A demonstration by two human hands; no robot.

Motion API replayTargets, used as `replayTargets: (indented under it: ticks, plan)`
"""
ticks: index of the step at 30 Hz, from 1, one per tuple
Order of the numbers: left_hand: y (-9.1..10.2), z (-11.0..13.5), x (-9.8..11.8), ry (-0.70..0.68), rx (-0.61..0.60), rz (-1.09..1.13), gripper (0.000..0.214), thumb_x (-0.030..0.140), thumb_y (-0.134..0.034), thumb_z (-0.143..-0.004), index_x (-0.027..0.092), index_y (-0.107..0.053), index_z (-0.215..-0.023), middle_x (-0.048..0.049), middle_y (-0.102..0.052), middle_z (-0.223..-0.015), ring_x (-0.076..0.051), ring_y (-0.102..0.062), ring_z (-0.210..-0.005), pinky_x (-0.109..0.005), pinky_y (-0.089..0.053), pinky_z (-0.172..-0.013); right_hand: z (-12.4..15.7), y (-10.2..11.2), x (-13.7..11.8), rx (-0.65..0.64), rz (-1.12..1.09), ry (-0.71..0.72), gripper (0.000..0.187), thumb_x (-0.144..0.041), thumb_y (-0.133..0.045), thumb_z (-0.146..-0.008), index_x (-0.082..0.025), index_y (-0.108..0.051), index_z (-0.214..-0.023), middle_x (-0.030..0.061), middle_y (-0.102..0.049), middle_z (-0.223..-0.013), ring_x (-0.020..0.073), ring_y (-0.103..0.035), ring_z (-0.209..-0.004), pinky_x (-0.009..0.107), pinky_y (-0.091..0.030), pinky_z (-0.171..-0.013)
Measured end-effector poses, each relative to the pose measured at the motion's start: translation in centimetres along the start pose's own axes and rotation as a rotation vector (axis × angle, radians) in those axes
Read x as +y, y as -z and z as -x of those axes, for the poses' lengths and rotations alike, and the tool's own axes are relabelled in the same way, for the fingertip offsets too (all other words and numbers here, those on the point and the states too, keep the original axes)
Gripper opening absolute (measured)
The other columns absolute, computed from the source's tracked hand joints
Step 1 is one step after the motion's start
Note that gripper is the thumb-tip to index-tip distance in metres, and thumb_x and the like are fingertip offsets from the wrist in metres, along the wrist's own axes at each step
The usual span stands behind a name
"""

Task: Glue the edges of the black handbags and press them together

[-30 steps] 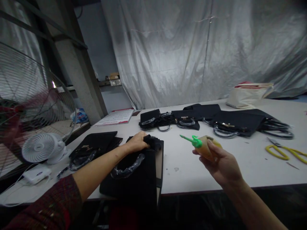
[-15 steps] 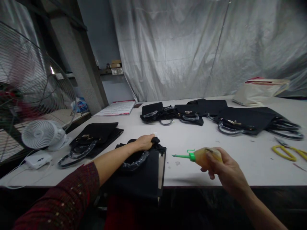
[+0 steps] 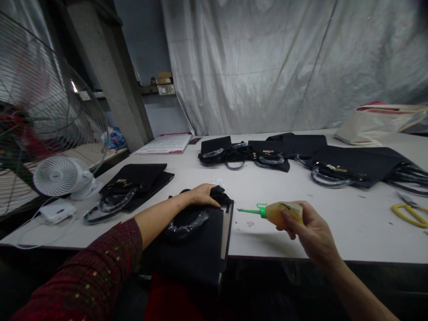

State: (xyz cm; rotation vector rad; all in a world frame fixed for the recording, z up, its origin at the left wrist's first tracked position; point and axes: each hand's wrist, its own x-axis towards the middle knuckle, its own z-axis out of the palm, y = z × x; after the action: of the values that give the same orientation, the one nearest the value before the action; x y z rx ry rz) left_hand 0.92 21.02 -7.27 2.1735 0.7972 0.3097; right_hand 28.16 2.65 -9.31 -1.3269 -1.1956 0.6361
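Note:
A black handbag (image 3: 192,252) lies over the table's front edge, its plastic-wrapped handle (image 3: 187,228) toward me. Along its right side a pale inner strip shows between dark edges. My left hand (image 3: 204,196) is closed on the bag's gathered black fabric (image 3: 219,195) at the far right corner; its fingertips are partly hidden. In my right hand (image 3: 309,225) is a squeeze bottle (image 3: 284,214) of yellowish liquid. Its green nozzle (image 3: 249,211) points left, a short way from the bag's open side and not touching it.
Another black handbag (image 3: 137,183) lies on the left by a small white fan (image 3: 60,176) and a white box (image 3: 57,211) with cables. Several black handbags (image 3: 267,151) line the back. Yellow-handled scissors (image 3: 409,215) lie at right; a large caged fan (image 3: 43,102) spins at left.
The bottle's nozzle has come slightly closer to the bag's side. My left hand has shifted a little on the fabric, now folded farther over. The view has turned slightly left.

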Motion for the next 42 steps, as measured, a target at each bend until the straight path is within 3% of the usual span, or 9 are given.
replayTargets:
  ticks: [3, 7, 11, 15, 22, 28, 42]
  plan:
    - [-0.2, 0.0, -0.1, 0.036, -0.011, 0.065, 0.040, 0.031, -0.078, -0.064, 0.013, -0.067, -0.098, -0.0028, -0.070, -0.092, -0.018, -0.063, -0.087, -0.026, -0.047, -0.081, -0.3, -0.2, 0.4, 0.000, 0.094, 0.054, 0.041, -0.058, -0.067, -0.078, -0.021, -0.054, -0.092, 0.0009, -0.061, -0.063, 0.0176, -0.057, -0.050, 0.025, -0.044, -0.039]
    - [-0.1, -0.2, -0.1, 0.073, -0.044, 0.087, 0.032, 0.030, -0.075, -0.068, 0.013, -0.070, -0.095, -0.0012, -0.071, -0.088, -0.016, -0.063, -0.083, -0.025, -0.047, -0.080, -1.4, -0.6, 0.7, 0.027, 0.299, 0.251, 0.037, -0.057, -0.063, -0.081, -0.022, -0.056, -0.089, 0.0017, -0.058, -0.070, 0.0175, -0.054, -0.059, 0.029, -0.047, -0.051]
    - [0.0, -0.4, -0.1, 0.114, -0.037, 0.098, 0.036, 0.030, -0.079, -0.064, 0.014, -0.071, -0.096, -0.0002, -0.072, -0.087, -0.015, -0.063, -0.081, -0.024, -0.048, -0.078, -2.8, -1.0, 0.6, -0.044, 0.429, 0.432, 0.031, -0.052, -0.057, -0.087, -0.021, -0.054, -0.085, 0.0018, -0.056, -0.069, 0.0164, -0.051, -0.059, 0.027, -0.042, -0.052]
    - [0.1, -0.7, -0.1, 0.144, -0.057, 0.109, 0.035, 0.030, -0.078, -0.065, 0.014, -0.072, -0.096, -0.0002, -0.072, -0.087, -0.015, -0.063, -0.079, -0.024, -0.048, -0.077, -4.1, -1.5, 0.5, -0.115, 0.539, 0.525, 0.027, -0.047, -0.054, -0.089, -0.022, -0.050, -0.082, -0.0005, -0.051, -0.063, 0.0142, -0.045, -0.052, 0.025, -0.036, -0.049]
    - [0.2, -1.3, 0.0, 0.171, -0.076, 0.103, 0.034, 0.029, -0.079, -0.064, 0.015, -0.073, -0.094, -0.0001, -0.072, -0.086, -0.015, -0.064, -0.078, -0.025, -0.048, -0.078, -5.1, -1.8, -0.3, -0.165, 0.654, 0.619, 0.020, -0.040, -0.050, -0.090, -0.023, -0.046, -0.079, -0.0021, -0.046, -0.060, 0.0133, -0.042, -0.047, 0.024, -0.033, -0.047]
    - [0.1, -2.0, -0.5, 0.163, -0.099, 0.074, 0.034, 0.030, -0.080, -0.061, 0.015, -0.072, -0.091, -0.0009, -0.072, -0.087, -0.016, -0.064, -0.080, -0.025, -0.048, -0.076, -5.5, -1.8, -1.1, -0.254, 0.697, 0.693, 0.004, -0.024, -0.048, -0.081, -0.024, -0.044, -0.080, -0.0007, -0.049, -0.064, 0.0148, -0.046, -0.052, 0.025, -0.034, -0.050]
    - [0.2, -2.5, -1.0, 0.149, -0.116, -0.021, 0.038, 0.036, -0.079, -0.061, 0.015, -0.071, -0.092, -0.0018, -0.072, -0.088, -0.018, -0.063, -0.080, -0.026, -0.047, -0.075, -5.3, -1.9, -2.0, -0.326, 0.688, 0.746, 0.008, -0.021, -0.049, -0.082, -0.023, -0.044, -0.076, -0.0004, -0.048, -0.068, 0.0136, -0.045, -0.054, 0.025, -0.033, -0.052]
